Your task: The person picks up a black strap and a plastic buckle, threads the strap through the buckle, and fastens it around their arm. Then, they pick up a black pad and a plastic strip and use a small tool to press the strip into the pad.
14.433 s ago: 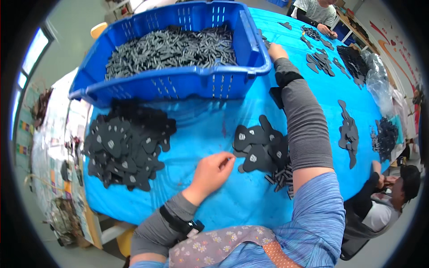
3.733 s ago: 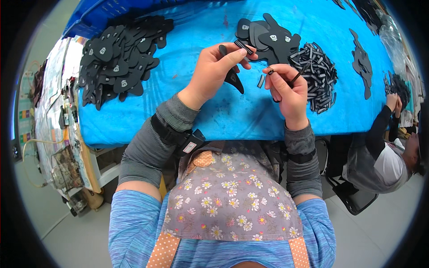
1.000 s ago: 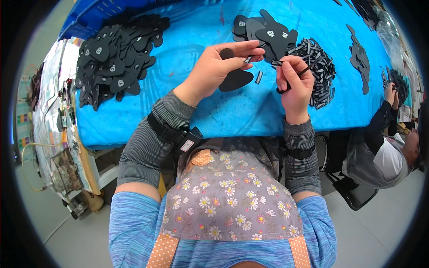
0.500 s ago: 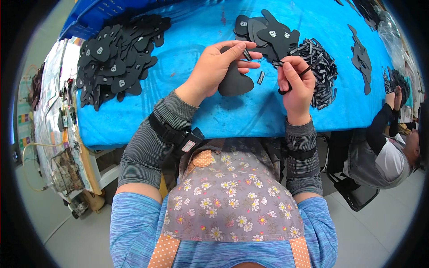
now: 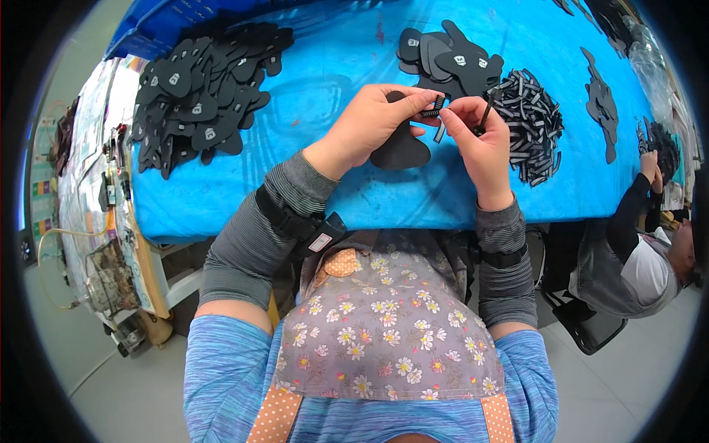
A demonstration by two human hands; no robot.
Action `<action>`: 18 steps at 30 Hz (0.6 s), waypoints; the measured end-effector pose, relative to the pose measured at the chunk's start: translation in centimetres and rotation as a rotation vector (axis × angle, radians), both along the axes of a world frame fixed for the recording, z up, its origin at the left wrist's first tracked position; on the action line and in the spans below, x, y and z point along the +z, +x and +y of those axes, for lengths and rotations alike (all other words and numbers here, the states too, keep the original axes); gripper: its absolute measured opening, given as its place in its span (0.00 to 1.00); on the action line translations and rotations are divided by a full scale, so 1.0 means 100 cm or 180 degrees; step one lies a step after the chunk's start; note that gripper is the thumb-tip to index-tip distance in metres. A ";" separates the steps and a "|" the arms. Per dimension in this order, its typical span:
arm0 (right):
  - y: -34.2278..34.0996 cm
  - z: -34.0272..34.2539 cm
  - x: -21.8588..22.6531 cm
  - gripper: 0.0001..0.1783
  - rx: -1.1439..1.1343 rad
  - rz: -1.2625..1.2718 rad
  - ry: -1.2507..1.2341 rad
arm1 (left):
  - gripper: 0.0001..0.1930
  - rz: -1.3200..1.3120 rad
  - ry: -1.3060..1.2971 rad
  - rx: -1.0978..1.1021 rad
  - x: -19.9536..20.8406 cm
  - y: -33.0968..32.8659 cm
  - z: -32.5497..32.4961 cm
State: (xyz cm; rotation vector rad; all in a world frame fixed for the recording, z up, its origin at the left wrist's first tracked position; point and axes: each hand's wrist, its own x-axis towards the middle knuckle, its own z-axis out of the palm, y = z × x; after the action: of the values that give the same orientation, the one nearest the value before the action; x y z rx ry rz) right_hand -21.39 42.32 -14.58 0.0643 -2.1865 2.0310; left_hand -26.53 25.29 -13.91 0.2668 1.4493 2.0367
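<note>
My left hand (image 5: 369, 125) is closed, pinching a flat black cut-out piece (image 5: 402, 153) with a wide rounded lower end. At its fingertips are small black-and-white ribbed strips (image 5: 437, 105). My right hand (image 5: 481, 148) meets them from the right, thumb and forefinger pinched against the strips. A slim black tool (image 5: 487, 111) is tucked in its fingers; its kind cannot be made out. One loose ribbed strip (image 5: 440, 133) lies just below the fingertips, between the hands. Right of my right hand is a heap of ribbed strips (image 5: 533, 129).
A large pile of black cut-outs (image 5: 199, 103) lies at the left, below a blue crate (image 5: 159, 26). More black cut-outs (image 5: 465, 63) are stacked beyond my hands, and others (image 5: 602, 111) lie farther right on the blue tablecloth (image 5: 310, 199). A co-worker (image 5: 635, 258) sits at the right.
My hands have come together; the strip in my right fingers now meets the one in my left. The view has shifted slightly.
</note>
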 end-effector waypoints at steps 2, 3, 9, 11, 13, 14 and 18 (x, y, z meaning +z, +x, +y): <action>-0.002 -0.003 -0.002 0.06 0.0018 0.0036 0.0010 | 0.17 -0.0086 -0.0042 0.0064 0.001 0.001 -0.003; -0.002 -0.005 -0.002 0.06 -0.0100 0.0084 0.0281 | 0.17 0.0085 -0.0118 0.0036 0.002 0.003 -0.003; 0.001 0.001 -0.002 0.04 -0.0418 0.0211 0.0543 | 0.12 0.0695 -0.0047 0.0235 0.005 0.003 -0.004; 0.004 0.006 -0.006 0.04 -0.0489 0.0100 0.0407 | 0.11 0.0716 0.0178 0.0589 0.016 0.007 -0.020; 0.004 0.007 -0.009 0.05 -0.0415 0.0036 0.0323 | 0.10 0.1133 -0.0131 0.1284 0.043 0.018 -0.051; 0.003 0.006 -0.009 0.06 -0.0375 -0.0004 0.0294 | 0.09 0.1474 -0.0446 0.1750 0.057 0.031 -0.078; 0.004 0.002 -0.008 0.07 -0.0315 0.0071 0.0300 | 0.14 0.1828 -0.1209 0.4067 0.079 0.054 -0.213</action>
State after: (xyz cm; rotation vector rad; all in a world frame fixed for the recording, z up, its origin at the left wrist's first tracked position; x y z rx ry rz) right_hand -21.01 42.54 -15.35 -0.0100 -2.2245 1.8662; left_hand -21.10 3.99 -5.97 -0.3940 2.8049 2.6042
